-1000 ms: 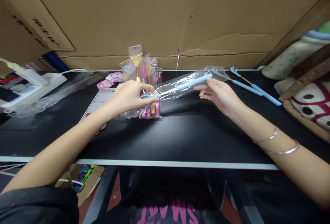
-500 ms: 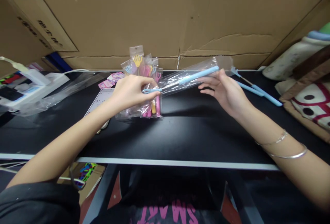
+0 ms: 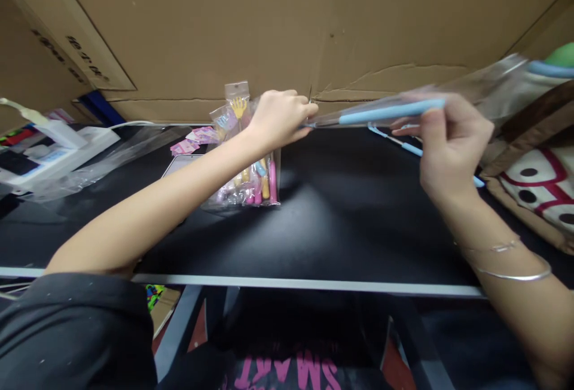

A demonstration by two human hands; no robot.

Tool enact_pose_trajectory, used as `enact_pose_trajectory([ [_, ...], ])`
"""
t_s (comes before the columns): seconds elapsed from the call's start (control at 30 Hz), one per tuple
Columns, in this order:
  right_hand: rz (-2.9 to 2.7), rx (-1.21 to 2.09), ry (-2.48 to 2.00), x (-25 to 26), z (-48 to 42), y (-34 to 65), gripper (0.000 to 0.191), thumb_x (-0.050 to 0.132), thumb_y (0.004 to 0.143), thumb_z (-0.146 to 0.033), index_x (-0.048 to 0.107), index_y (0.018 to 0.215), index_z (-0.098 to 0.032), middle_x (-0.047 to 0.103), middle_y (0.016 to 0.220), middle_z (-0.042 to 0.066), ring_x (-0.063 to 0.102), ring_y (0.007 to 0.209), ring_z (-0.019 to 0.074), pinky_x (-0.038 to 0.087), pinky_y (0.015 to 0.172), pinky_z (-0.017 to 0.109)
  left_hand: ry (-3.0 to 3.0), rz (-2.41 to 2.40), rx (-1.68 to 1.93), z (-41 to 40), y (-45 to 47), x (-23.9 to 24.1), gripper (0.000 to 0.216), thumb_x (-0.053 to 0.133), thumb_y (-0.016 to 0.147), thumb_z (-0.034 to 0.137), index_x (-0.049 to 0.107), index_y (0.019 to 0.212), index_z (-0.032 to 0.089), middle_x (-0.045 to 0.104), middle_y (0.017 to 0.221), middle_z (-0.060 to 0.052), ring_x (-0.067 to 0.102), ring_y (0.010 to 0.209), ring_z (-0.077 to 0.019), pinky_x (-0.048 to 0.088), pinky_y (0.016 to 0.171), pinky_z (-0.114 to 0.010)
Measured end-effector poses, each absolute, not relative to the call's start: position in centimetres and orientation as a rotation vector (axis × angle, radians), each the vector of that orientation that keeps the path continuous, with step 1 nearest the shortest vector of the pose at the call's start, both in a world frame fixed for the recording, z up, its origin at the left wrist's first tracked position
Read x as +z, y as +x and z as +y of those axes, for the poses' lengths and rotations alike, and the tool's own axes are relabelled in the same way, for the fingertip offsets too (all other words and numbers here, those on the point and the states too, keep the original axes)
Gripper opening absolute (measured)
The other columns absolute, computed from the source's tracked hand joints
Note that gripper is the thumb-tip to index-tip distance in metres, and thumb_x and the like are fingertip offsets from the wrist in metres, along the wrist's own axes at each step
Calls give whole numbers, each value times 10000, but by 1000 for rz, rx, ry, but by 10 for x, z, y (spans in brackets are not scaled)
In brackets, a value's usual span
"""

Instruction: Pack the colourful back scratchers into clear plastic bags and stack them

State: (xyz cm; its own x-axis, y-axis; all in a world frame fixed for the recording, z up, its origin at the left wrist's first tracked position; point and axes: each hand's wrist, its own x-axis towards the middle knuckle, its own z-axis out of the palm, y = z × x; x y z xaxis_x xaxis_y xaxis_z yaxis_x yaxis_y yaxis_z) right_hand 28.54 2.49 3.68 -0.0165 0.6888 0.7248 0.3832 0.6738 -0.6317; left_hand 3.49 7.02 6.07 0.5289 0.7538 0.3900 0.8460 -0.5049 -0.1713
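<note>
A light-blue back scratcher is stretched between my hands above the table, partly inside a clear plastic bag. My left hand is closed around the scratcher's head end, which its fingers mostly hide. At the other end my right hand pinches the bag by the handle's tip. The bag juts out past that hand to the upper right, blurred by motion. Below and behind the right hand lie unwrapped blue back scratchers, partly covered by it.
Several bagged back scratchers in mixed colours lie left of centre. Pink cards, a phone and a power strip are further left. A brown bag stands at right. Cardboard walls the back.
Both hands have moved right with the scratcher. The bag now reaches further beyond the handle's end. My right hand's fingers have closed in at the handle tip.
</note>
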Motion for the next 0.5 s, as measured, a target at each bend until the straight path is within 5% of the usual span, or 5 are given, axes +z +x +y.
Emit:
enact_pose_trajectory([
  [0.27,-2333,-79,-702,17,20,266,211,660,869,-445,753,998,-307,767,964,40,652,840,229,477,747,366,-2423,-1300,-31,90,60,31,248,471,945,177,677,1083,155,723,1031,-136,666,994,-290,341,692,-316],
  [0.5,-2556,-620,-480,-6,19,252,261,564,952,-397,706,1008,-185,745,895,54,615,778,173,373,588,284,-2393,-1232,135,74,59,29,322,579,917,272,601,1207,133,694,1124,-139,628,1097,-292,379,692,-298],
])
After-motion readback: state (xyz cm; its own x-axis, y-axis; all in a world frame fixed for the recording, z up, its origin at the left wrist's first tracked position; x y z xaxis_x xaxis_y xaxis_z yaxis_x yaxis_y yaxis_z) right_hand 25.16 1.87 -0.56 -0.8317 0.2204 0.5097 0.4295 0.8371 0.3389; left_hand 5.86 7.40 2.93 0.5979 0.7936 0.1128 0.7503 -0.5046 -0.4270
